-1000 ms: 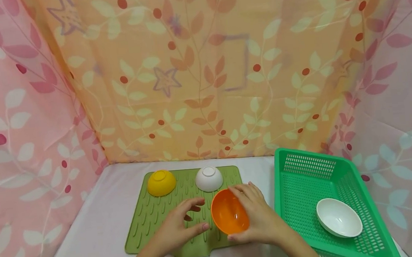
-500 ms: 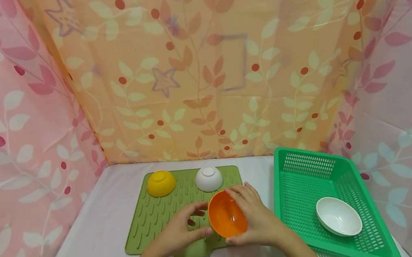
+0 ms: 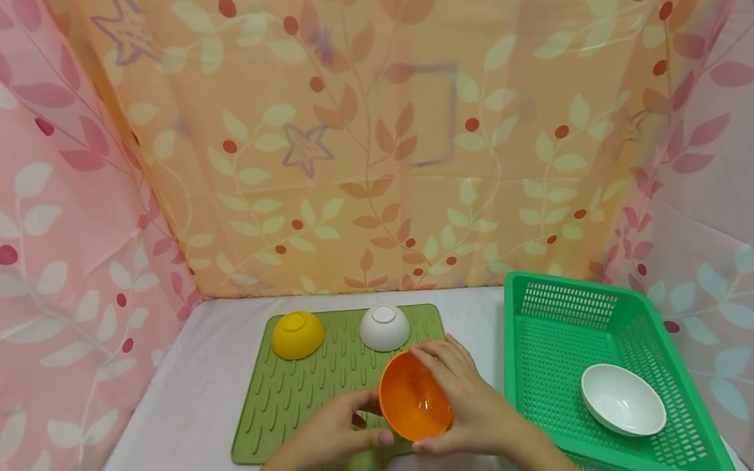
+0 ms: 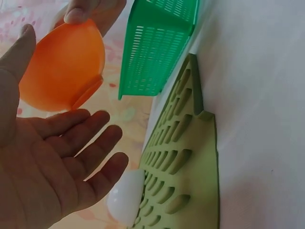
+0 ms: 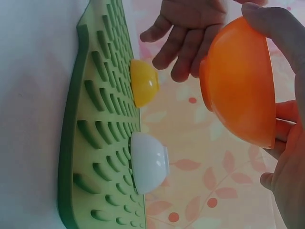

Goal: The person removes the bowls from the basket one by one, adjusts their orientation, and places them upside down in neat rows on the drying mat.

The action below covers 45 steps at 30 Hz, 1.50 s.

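Fingers [image 3: 445, 359] of the right hand [image 3: 476, 406] curl round a tilted orange bowl [image 3: 408, 401], left hand [image 3: 330, 434] loosely spread beside it

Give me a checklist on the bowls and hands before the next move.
1. Right hand holding the orange bowl: ok.
2. Left hand touching it: cannot tell.
3. Orange bowl turned base-up: not ok, its inside shows in the head view.
4. Yellow bowl and white bowl upside down on the green mat: ok.
5. Bare room on the mat: ok, front left.
6. Green basket empty: not ok, second white bowl inside.
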Each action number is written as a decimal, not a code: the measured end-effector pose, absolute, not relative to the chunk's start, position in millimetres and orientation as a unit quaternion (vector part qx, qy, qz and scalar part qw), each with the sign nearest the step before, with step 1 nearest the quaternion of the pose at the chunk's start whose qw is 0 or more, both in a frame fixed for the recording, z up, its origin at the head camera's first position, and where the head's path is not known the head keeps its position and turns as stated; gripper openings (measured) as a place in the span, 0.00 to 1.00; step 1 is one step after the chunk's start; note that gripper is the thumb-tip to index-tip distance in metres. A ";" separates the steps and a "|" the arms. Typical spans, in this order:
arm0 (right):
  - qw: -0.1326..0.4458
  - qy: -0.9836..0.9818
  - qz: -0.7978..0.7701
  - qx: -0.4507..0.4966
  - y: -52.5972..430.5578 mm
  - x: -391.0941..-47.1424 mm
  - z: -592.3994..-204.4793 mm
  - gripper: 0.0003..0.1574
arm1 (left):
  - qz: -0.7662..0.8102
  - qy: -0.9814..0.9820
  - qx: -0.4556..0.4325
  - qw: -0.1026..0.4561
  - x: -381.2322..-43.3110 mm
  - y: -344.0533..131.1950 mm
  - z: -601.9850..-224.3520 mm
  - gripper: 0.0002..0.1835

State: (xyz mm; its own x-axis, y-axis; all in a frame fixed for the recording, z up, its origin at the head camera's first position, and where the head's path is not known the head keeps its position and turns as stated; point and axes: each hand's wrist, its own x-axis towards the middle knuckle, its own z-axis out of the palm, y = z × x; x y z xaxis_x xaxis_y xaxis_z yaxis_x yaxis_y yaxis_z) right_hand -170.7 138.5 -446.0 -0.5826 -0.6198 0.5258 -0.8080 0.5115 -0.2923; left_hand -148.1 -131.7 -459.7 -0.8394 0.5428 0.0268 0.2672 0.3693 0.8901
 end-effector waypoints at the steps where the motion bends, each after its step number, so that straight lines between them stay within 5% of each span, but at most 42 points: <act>1: 0.187 -0.847 0.261 0.423 137.7 -170.9 -446.8 0.78 | 0.506 0.813 0.248 0.142 -147.9 -131.2 -459.7 0.23; 14: 0.205 -0.845 0.255 0.423 134.3 -170.8 -449.3 0.78 | 0.584 0.773 0.183 0.168 -148.6 -126.9 -460.4 0.23; 29: 0.171 -0.849 0.293 0.406 132.9 -170.7 -451.3 0.85 | 0.605 0.775 0.134 0.127 -147.8 -130.3 -452.7 0.31; 45: 0.044 -0.862 0.428 0.268 140.2 -168.3 -441.9 0.64 | 0.526 0.832 0.176 0.004 -149.5 -136.1 -453.3 0.38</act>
State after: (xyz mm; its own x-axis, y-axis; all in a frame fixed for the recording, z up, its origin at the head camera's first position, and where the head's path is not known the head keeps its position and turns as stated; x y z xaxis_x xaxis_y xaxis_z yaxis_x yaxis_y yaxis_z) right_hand -168.3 140.2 -441.9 -0.8530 -0.4235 0.3050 -0.4988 0.4896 -0.7151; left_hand -149.5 -136.1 -453.3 -0.9382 0.2966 0.1782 0.2880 0.3840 0.8772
